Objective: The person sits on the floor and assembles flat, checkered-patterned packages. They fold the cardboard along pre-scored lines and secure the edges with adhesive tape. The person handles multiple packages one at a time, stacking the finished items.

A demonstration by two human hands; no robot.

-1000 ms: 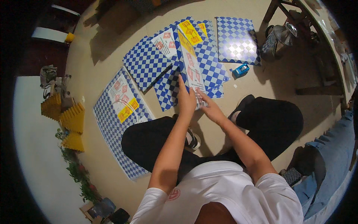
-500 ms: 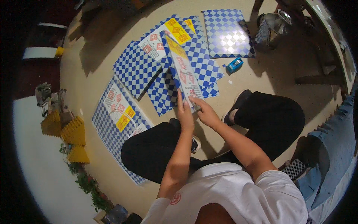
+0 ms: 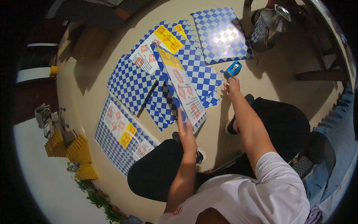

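A slim folded box [image 3: 182, 84], blue-and-white checked with a white and yellow printed face, stands tilted in front of me. My left hand [image 3: 186, 132] grips its near end, with the thumb and fingers on either side. Off to the right, my right hand [image 3: 232, 86] reaches out with its fingers partly bent and apart, right at the near end of a small blue tape dispenser [image 3: 233, 69]. Whether the fingertips touch the dispenser is hard to make out. Beneath the box lie several overlapping checked sheets [image 3: 197, 65], some with white and yellow printed panels.
Another checked flat piece [image 3: 223, 35] lies at the far right, glinting. At left, a checked packet [image 3: 119, 132] with a pale cord on it rests beside my knee. A metal kettle [image 3: 274, 20] stands near wooden furniture legs [image 3: 320, 75]. Yellow ridged pieces [image 3: 78, 149] lie at the far left.
My right hand has let go of the box and moved right and forward to the tape dispenser. The box, still in my left hand, has turned so more of its printed face shows.
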